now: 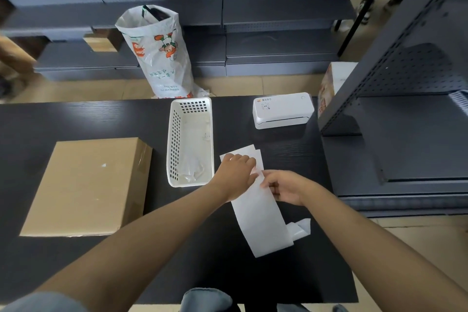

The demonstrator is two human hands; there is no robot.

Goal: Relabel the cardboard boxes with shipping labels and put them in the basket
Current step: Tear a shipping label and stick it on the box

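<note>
1. Fingers of the left hand press flat on the label strip; the right hand pinches its edge.
2. Strip lies on the table, right of the basket.
3. Thin and floppy, it likely peels best from a corner.

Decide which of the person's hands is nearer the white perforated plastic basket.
Left. The left hand rests on the white label strip just beside the white perforated plastic basket; the right hand is farther right.
</note>
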